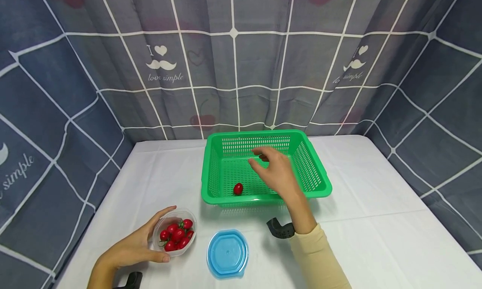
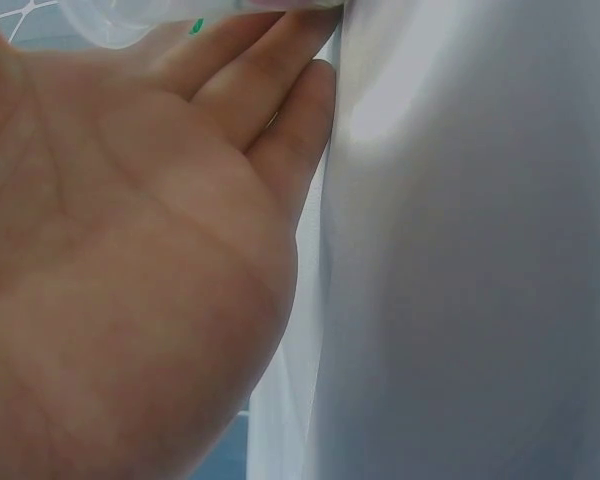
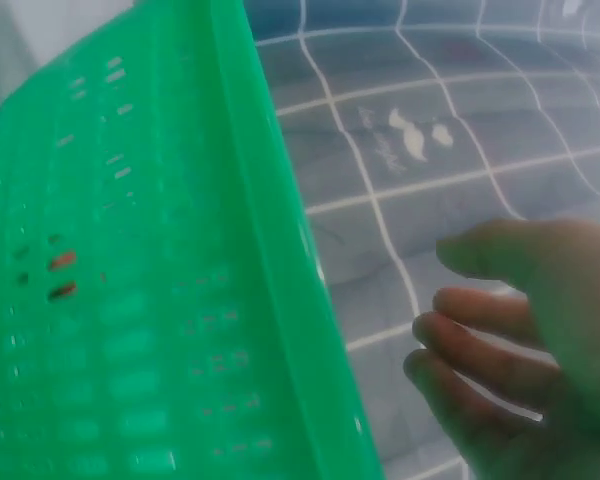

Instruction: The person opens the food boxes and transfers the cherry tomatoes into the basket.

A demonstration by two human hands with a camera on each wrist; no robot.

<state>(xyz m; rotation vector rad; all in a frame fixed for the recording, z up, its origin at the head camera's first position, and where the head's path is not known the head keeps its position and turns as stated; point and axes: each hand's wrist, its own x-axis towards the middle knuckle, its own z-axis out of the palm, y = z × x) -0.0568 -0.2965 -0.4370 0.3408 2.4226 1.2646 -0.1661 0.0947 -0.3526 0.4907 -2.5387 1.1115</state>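
A small clear plastic container (image 1: 174,217) with several cherry tomatoes (image 1: 178,234) in it stands at the front left. My left hand (image 1: 135,241) holds its left side, thumb at the near rim and fingers round the far side. In the left wrist view the palm (image 2: 140,240) faces the camera, and only a bit of the container (image 2: 120,25) shows at the top. Over the green basket (image 1: 263,200) is my right hand (image 1: 275,170), fingers loosely bent and thumb apart, with nothing in its grasp. One cherry tomato (image 1: 238,189) lies on the basket's floor, left of that hand.
A blue lid (image 1: 227,254) lies on the white tablecloth (image 1: 376,239), right of the container and in front of the basket. Behind the table hangs a grey checked curtain (image 1: 211,63), which continues along both sides.
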